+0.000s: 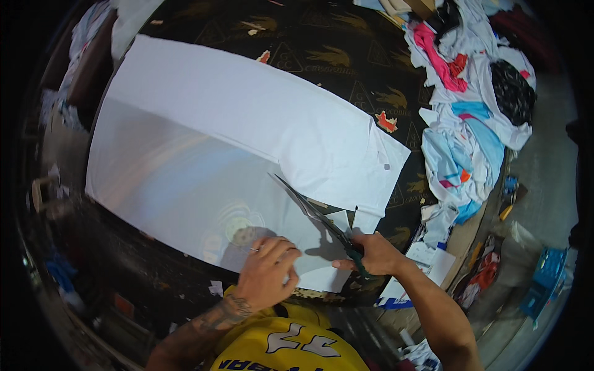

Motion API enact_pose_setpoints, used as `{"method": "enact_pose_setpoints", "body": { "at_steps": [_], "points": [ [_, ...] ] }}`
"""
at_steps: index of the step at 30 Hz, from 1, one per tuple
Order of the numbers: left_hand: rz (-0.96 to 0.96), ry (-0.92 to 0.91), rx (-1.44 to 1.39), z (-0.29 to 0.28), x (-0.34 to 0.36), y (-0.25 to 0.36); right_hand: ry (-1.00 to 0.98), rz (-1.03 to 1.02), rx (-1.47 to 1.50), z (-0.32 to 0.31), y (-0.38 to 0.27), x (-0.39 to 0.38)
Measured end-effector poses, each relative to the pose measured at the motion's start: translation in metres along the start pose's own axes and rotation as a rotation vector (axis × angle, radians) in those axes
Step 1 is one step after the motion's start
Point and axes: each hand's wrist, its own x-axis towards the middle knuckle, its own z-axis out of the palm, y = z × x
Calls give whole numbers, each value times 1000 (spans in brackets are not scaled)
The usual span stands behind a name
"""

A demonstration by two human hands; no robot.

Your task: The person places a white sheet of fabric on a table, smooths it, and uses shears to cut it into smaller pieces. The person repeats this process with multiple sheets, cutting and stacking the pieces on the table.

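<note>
Holding scissors (337, 234) by the handles in curled right hand (374, 255); holding nothing visible in half-open left hand (269, 272), over white cloth (198, 93) spread beyond both hands. Apparently part-cut just beyond right hand; seemingly uncut beyond left.

At six o'clock, a yellow shirt (257, 331) bears large white, dark-edged figures (287, 339) and dark lettering (241, 365). Toward seven, a dark tattoo (237, 305) patterns the left forearm (207, 321); the left hand (266, 273) apparently wears a thin ring (254, 249).
</note>
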Motion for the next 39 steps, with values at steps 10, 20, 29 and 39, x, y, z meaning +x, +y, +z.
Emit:
{"method": "enact_pose_setpoints", "body": {
  "at_steps": [10, 20, 29, 39],
  "points": [
    [142, -207, -22, -16, -10, -73, 52, 122, 179, 29, -58, 15],
    [97, -47, 76, -37, 9, -76, -42, 115, 249, 14, -71, 14],
    [156, 198, 537, -54, 33, -110, -141, -219, -115, -91, -68, 64],
    [113, 174, 534, -50, 29, -111, -158, -2, -345, -107, -113, 99]
  ]
}}
